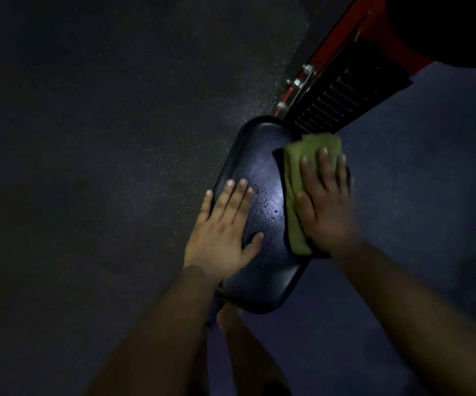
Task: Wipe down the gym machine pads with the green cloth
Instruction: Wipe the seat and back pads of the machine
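A black, glossy gym machine pad [262, 172] lies at the centre of the head view, with water droplets on its middle. My right hand [324, 201] presses the folded green cloth [295, 195] flat against the pad's right side, fingers straight on top of the cloth. My left hand [225, 227] rests flat on the pad's left side, fingers spread and straight. The cloth's right part is hidden under my right hand.
A red machine frame [331, 44] with bolts and a black ribbed part [334, 101] runs up and to the right behind the pad. Dark speckled floor [102, 138] lies to the left, bluish floor [431, 167] to the right. My leg [245, 347] shows below the pad.
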